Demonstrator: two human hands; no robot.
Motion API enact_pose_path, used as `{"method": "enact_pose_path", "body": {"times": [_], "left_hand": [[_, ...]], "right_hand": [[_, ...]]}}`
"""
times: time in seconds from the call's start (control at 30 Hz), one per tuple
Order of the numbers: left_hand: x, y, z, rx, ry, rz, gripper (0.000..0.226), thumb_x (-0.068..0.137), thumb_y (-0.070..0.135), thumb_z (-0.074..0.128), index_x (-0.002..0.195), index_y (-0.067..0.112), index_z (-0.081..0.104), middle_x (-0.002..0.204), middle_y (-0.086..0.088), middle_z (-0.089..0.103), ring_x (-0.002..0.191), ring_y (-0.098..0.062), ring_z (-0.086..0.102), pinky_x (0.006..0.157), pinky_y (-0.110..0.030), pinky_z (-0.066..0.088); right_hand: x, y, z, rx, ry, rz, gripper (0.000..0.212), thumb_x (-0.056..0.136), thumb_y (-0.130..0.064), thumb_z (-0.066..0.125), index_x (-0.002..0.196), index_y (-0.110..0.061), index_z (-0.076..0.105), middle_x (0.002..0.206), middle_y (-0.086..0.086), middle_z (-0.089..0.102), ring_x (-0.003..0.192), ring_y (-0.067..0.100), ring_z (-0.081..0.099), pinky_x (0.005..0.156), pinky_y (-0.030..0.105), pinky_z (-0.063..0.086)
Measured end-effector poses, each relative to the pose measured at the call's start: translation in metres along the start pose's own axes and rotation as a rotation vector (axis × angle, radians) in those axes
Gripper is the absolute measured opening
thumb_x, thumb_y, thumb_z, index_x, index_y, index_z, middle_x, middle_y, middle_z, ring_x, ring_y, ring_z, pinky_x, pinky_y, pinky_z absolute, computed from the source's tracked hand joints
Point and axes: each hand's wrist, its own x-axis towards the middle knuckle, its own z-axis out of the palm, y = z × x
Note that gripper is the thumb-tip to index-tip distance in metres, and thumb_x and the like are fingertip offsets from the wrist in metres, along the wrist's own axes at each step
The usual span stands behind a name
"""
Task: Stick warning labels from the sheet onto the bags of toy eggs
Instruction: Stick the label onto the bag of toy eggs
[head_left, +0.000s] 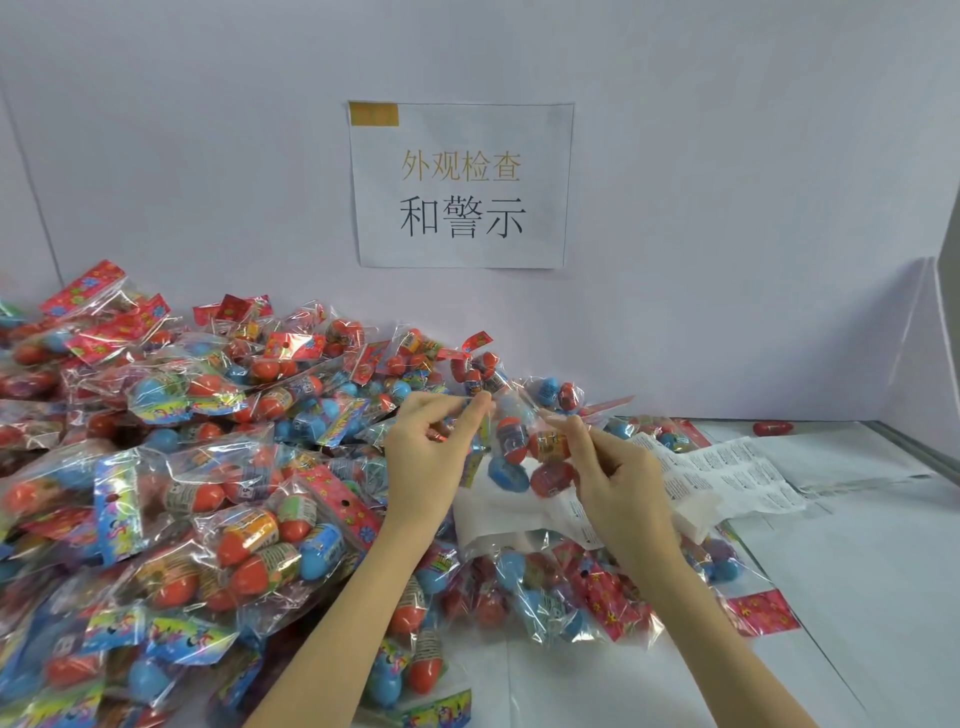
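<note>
A: Both hands are holding one bag of toy eggs (519, 447) up — left hand (426, 462) pinching its top edge, right hand (613, 467) pinching the other side.

B: I'd be pulling the film taut so a label lies flat.

A: The label sheet (727, 473) is lying just beneath and beyond the right grip; the heap of bags (182, 467) is spreading left of the left grip.

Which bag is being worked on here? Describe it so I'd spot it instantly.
Start at the white paper sign on the back wall and drop straight down. The clear plastic bag of red and blue toy eggs is the only one lifted off the pile, pinched between the left hand and right hand.
</note>
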Motion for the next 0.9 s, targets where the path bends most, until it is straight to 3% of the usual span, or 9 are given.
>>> {"method": "enact_pose_path", "body": {"times": [0.17, 0.23, 0.33, 0.4, 0.47, 0.57, 0.67, 0.8, 0.9], "left_hand": [[0.0, 0.0, -0.004, -0.079, 0.022, -0.154, 0.049, 0.1, 0.065, 0.05, 0.093, 0.026, 0.078, 0.064, 0.003, 0.061, 0.061, -0.015, 0.06, 0.063, -0.026, 0.051], [0.001, 0.001, -0.004, -0.199, -0.083, -0.272, 0.05, 0.101, 0.069, 0.045, 0.106, 0.033, 0.079, 0.086, -0.003, 0.077, 0.081, -0.02, 0.076, 0.077, -0.037, 0.062], [0.003, -0.003, -0.002, -0.243, -0.089, -0.33, 0.028, 0.097, 0.051, 0.07, 0.122, 0.039, 0.069, 0.106, 0.014, 0.077, 0.101, -0.004, 0.073, 0.091, -0.033, 0.056], [0.004, -0.005, -0.002, -0.283, -0.067, -0.359, 0.031, 0.094, 0.032, 0.079, 0.121, 0.041, 0.067, 0.1, 0.017, 0.076, 0.099, -0.004, 0.073, 0.088, -0.032, 0.056], [0.005, -0.005, -0.002, -0.348, -0.145, -0.379, 0.026, 0.094, 0.023, 0.078, 0.116, 0.035, 0.075, 0.103, 0.011, 0.078, 0.104, -0.017, 0.075, 0.095, -0.042, 0.058], [0.003, -0.001, -0.002, -0.383, -0.307, -0.342, 0.016, 0.095, 0.015, 0.075, 0.107, 0.023, 0.082, 0.108, -0.003, 0.079, 0.099, -0.022, 0.075, 0.092, -0.043, 0.058], [0.001, 0.0, -0.001, -0.364, -0.337, -0.333, 0.011, 0.093, 0.019, 0.078, 0.102, 0.022, 0.083, 0.102, -0.005, 0.08, 0.091, -0.016, 0.074, 0.075, -0.03, 0.06], [0.001, -0.001, -0.003, -0.318, -0.22, -0.32, 0.02, 0.094, 0.033, 0.076, 0.095, 0.014, 0.082, 0.096, -0.026, 0.072, 0.088, -0.028, 0.065, 0.085, -0.042, 0.052], [-0.001, -0.003, -0.001, -0.211, -0.155, -0.206, 0.018, 0.098, 0.032, 0.072, 0.094, 0.017, 0.081, 0.081, -0.005, 0.073, 0.078, -0.013, 0.063, 0.08, -0.029, 0.051]], "right_hand": [[0.001, 0.001, 0.002, 0.003, -0.094, -0.074, 0.036, 0.102, -0.028, 0.061, 0.133, -0.044, 0.066, 0.1, -0.015, 0.077, 0.082, 0.007, 0.074, 0.074, 0.024, 0.062], [0.001, -0.001, 0.003, -0.085, -0.154, -0.12, 0.046, 0.101, -0.017, 0.067, 0.133, -0.05, 0.063, 0.123, -0.02, 0.066, 0.103, -0.001, 0.066, 0.087, 0.018, 0.058], [-0.002, -0.001, 0.001, -0.013, -0.232, -0.101, 0.058, 0.097, 0.009, 0.056, 0.128, -0.036, 0.072, 0.13, -0.014, 0.066, 0.122, -0.001, 0.06, 0.098, 0.02, 0.055], [-0.002, -0.003, 0.0, 0.179, -0.218, -0.009, 0.047, 0.095, 0.014, 0.053, 0.12, -0.023, 0.069, 0.119, -0.005, 0.074, 0.114, 0.009, 0.069, 0.096, 0.029, 0.059], [0.0, -0.007, 0.0, 0.384, -0.134, 0.125, 0.022, 0.104, -0.007, 0.061, 0.123, -0.018, 0.059, 0.108, 0.003, 0.077, 0.1, 0.019, 0.075, 0.088, 0.033, 0.061], [0.006, -0.008, -0.004, 0.629, -0.113, 0.368, 0.039, 0.098, -0.04, 0.063, 0.125, -0.012, 0.065, 0.094, 0.005, 0.079, 0.085, 0.021, 0.075, 0.082, 0.038, 0.064], [0.007, -0.005, -0.007, 0.608, -0.197, 0.434, 0.041, 0.096, -0.043, 0.066, 0.107, -0.007, 0.081, 0.103, 0.014, 0.079, 0.089, 0.023, 0.075, 0.088, 0.04, 0.064], [0.007, -0.005, -0.008, 0.565, -0.18, 0.401, 0.032, 0.092, -0.039, 0.071, 0.097, -0.011, 0.085, 0.105, 0.011, 0.081, 0.088, 0.02, 0.077, 0.076, 0.029, 0.063], [0.007, -0.005, -0.006, 0.576, -0.138, 0.38, 0.029, 0.096, -0.036, 0.069, 0.097, -0.012, 0.085, 0.104, 0.011, 0.081, 0.085, 0.019, 0.076, 0.072, 0.025, 0.061]]}}
